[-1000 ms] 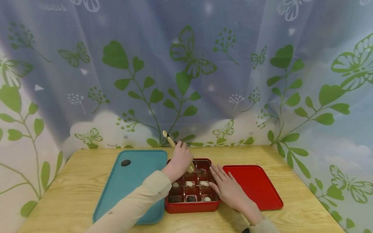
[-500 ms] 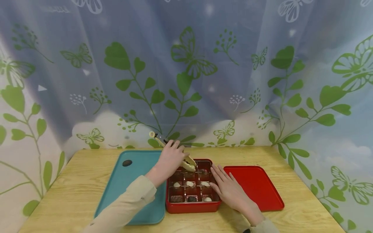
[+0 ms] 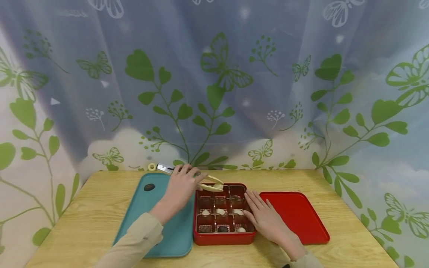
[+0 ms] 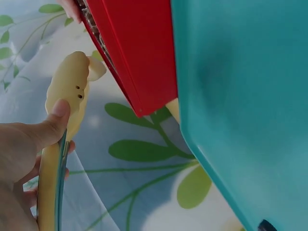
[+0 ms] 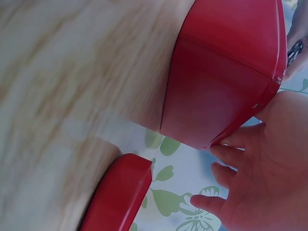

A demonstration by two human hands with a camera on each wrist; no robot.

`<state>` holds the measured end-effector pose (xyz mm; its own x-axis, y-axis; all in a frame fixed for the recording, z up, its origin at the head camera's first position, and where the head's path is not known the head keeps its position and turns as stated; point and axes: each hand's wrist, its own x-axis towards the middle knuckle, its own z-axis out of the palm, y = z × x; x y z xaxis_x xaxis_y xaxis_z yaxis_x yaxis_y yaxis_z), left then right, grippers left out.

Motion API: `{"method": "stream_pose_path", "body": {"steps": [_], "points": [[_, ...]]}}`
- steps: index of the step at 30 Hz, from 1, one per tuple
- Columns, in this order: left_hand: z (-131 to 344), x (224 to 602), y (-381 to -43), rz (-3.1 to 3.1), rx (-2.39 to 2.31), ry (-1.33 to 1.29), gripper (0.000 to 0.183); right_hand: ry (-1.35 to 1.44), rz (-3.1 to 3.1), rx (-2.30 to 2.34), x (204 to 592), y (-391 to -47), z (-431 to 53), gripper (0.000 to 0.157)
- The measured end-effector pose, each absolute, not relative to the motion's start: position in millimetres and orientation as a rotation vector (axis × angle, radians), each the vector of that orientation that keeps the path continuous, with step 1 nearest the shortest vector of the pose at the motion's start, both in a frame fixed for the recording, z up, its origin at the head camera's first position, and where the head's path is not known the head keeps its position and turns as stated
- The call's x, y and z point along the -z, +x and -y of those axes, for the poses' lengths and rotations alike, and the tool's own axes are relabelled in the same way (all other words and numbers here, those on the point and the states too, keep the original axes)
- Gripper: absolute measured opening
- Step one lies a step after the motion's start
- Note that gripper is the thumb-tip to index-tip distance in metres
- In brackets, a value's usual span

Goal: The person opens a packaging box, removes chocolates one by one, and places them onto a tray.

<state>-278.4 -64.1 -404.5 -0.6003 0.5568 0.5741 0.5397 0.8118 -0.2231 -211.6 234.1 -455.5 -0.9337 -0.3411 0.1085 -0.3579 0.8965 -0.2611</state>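
Observation:
My left hand [image 3: 181, 184] grips a pair of cream-tipped tongs [image 4: 67, 86] with metal in the handle. The tongs lie slanted over the back left of the red box [image 3: 224, 238], and a small pale rounded piece [image 3: 218, 185] shows between their tips. Clear dividers split the box into compartments. Pale pieces [image 3: 220, 211] sit in its middle row; the front row has a dark round piece [image 3: 222, 229] and a pale one [image 3: 241, 229]. My right hand [image 3: 268, 219], fingers straight, rests along the box's right rim.
A teal tray [image 3: 177, 242] stands left of the box, with a dark oval piece [image 3: 149, 187] near its back left corner. The flat red lid [image 3: 295, 216] lies to the right. Behind the wooden table [image 3: 100, 201] hangs a leaf-patterned curtain [image 3: 214, 93].
My left hand has moved left and drawn the tongs' tips up out of the box's back compartments; the tongs now lie flatter, handle end toward the left. My right hand stays on the rim.

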Motion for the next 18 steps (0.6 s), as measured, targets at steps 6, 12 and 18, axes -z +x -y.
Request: {"method": "stream_pose_path", "body": {"steps": [6,12,18], "points": [[85,404,-277,2.293,-0.01,-0.731,0.048,0.553,3.003,-0.418,457,-212,-234,0.065],[112,402,-276,2.287,0.015,-0.654,0.048,0.552,3.006,-0.439,459,-213,-234,0.065],[144,403,-274,2.294,0.031,-0.593,0.048,0.557,2.996,-0.434,458,-213,-234,0.065]]}}
